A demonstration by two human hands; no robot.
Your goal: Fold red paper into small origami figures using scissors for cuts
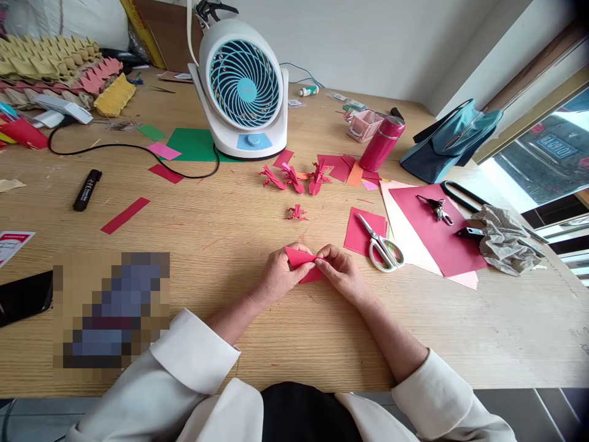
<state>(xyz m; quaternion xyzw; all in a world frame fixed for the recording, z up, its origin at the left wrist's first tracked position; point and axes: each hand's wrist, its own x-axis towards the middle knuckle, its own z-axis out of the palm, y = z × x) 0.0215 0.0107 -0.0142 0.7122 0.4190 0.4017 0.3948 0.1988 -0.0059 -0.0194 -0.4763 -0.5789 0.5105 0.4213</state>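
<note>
A red paper sheet [300, 257], partly folded, is held between both hands just above the table. My left hand [286, 270] pinches its left side with thumb and fingers. On the right, my right hand [339, 270] grips the paper's edge between thumb and forefinger, and the two thumbs nearly meet. The fingers hide part of the folds. Just beyond the hands stands a small red folded paper figure [297, 212]. Farther back, several larger red folded figures [292, 178] form a row. To the right, scissors [384, 245] lie partly on a stack of red paper squares [363, 230].
A white fan heater [248, 92] stands at the back, its black cord curving left. At right are a pink bottle [383, 144], a teal bag [451, 141] and a large red sheet [437, 227] with keys [437, 209]. A black marker [87, 190] and a phone [25, 298] lie left.
</note>
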